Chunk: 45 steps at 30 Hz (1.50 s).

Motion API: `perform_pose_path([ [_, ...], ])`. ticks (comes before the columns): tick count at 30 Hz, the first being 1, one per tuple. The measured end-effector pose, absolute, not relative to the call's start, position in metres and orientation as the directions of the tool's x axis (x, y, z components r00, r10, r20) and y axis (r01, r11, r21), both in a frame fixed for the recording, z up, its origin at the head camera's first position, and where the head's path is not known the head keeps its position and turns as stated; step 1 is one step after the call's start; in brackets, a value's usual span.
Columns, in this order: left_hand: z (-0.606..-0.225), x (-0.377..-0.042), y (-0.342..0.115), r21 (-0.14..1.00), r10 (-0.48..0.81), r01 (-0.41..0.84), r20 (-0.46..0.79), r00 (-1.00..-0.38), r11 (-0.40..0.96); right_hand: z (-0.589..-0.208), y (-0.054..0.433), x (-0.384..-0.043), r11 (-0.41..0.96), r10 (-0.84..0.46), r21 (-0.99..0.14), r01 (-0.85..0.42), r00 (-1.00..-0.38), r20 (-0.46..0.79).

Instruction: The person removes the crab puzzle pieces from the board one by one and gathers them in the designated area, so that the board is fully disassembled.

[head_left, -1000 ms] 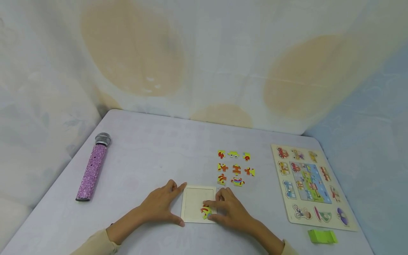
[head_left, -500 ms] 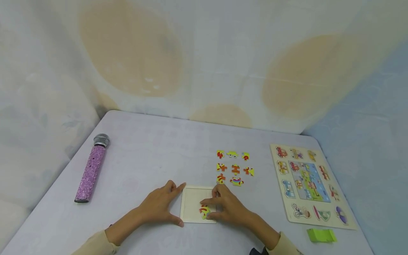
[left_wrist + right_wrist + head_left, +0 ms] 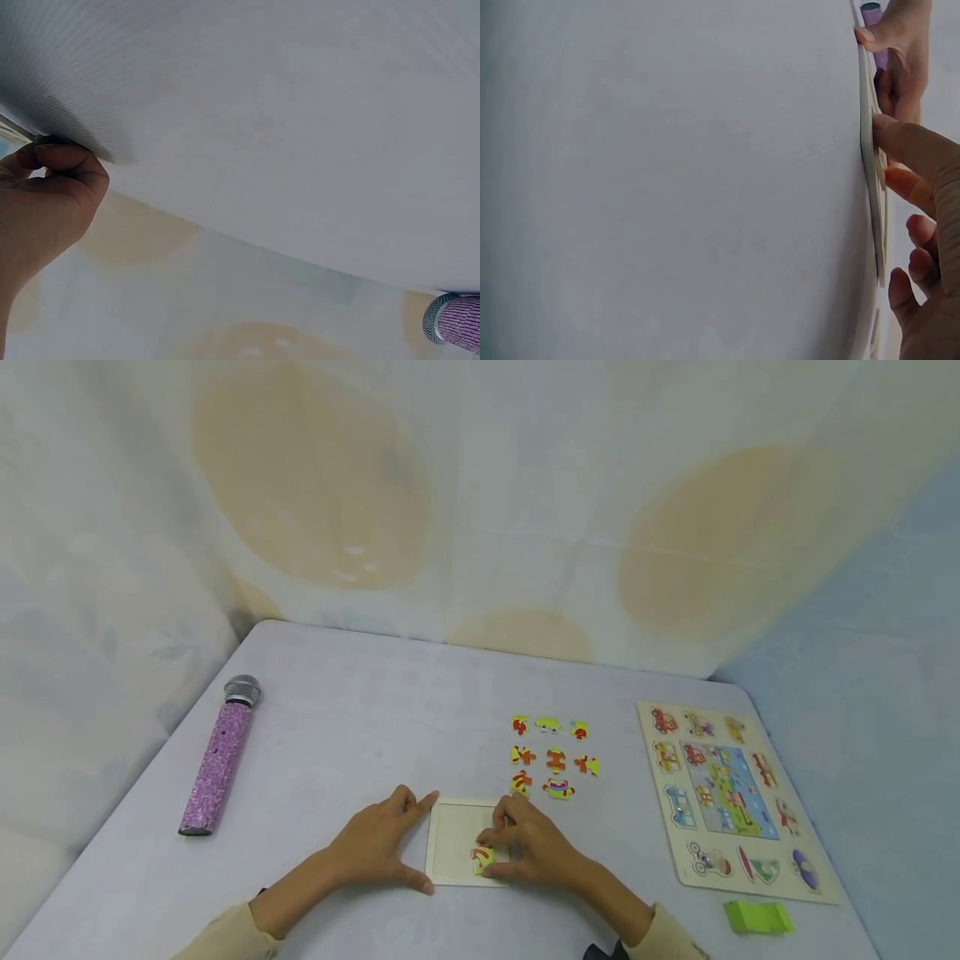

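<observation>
My right hand (image 3: 543, 852) pinches a yellow and red jigsaw piece (image 3: 482, 859) between thumb and index finger, over the lower right corner of a pale wooden puzzle tray (image 3: 453, 839). Part of the piece is hidden behind those fingers. In the right wrist view the tray (image 3: 868, 127) shows edge-on, with the thumb right at its rim. My left hand (image 3: 371, 846) spreads its straight thumb and index finger along the tray's left edge, each tip at a corner. Several jigsaw pieces (image 3: 556, 760) lie in rows beyond the tray, to the right.
A pink glittery microphone (image 3: 217, 768) lies at the left. To the right sits a larger picture puzzle board (image 3: 693, 868) of vehicles, with a green block (image 3: 757, 917) just in front of it. Fabric walls (image 3: 487, 527) close off the table's back and sides.
The jigsaw piece has turned from a slant to nearly square with the tray's corner. My right fingers have bent a little more; my left hand stays at the tray's edge.
</observation>
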State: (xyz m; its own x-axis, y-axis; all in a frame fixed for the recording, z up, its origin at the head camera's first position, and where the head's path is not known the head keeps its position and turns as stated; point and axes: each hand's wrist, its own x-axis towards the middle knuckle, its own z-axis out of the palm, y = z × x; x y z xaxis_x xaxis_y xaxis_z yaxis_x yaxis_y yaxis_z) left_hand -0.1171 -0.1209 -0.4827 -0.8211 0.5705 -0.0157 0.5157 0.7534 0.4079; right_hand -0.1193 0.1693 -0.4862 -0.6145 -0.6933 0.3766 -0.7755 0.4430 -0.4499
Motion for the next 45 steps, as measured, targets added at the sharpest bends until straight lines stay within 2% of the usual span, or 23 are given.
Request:
perform_pose_path([
  [9, -0.485, -0.119, -0.12, 0.405, 0.57, 0.514, -0.021, -0.822, 0.756, -0.489, 0.178, -0.118, 0.453, -0.631, -0.521, -0.723, -0.673, 0.385],
  [17, -0.486, -0.119, -0.121, 0.404, 0.574, 0.521, -0.013, -0.819, 0.752, -0.484, 0.203, -0.12, 0.53, -0.563, -0.522, -0.668, -0.738, 0.372],
  [27, -0.486, -0.119, -0.125, 0.416, 0.579, 0.525, -0.003, -0.816, 0.743, -0.478, 0.244, -0.119, 0.688, -0.445, -0.495, -0.531, -0.847, 0.289],
  [39, -0.487, -0.12, -0.13, 0.413, 0.58, 0.529, 0.003, -0.815, 0.741, -0.477, 0.289, -0.127, 0.755, -0.35, -0.461, -0.467, -0.881, 0.319],
  [45, -0.49, -0.122, -0.129, 0.429, 0.588, 0.531, 0.001, -0.809, 0.731, -0.479, 0.297, -0.136, 0.834, -0.315, -0.37, -0.409, -0.904, 0.288],
])
